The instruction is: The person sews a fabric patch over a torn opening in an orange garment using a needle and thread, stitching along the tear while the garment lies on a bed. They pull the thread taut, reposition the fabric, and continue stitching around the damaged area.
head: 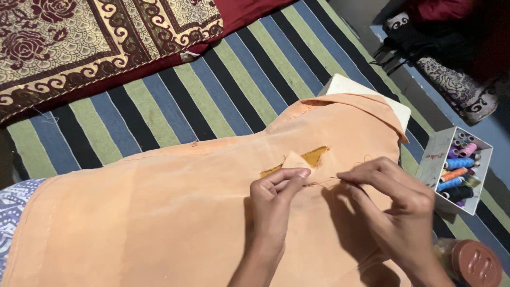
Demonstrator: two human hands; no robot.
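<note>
A peach-orange cloth (175,207) lies spread over my lap and the striped mat. It has a torn opening (313,157) with a yellow layer showing under it. My left hand (276,204) pinches the cloth at the lower edge of the tear, thumb and fingers pressed on a folded flap. My right hand (393,204) is just to the right of the tear, fingertips closed on a thin needle (336,178) that points toward my left hand. A fine thread runs near the tear.
A white box of coloured thread spools (456,169) stands to the right. A jar with a brown lid (476,263) sits at the lower right. A white board (350,85) lies under the cloth's far end. A striped mat (223,90) and patterned rug (79,42) lie beyond.
</note>
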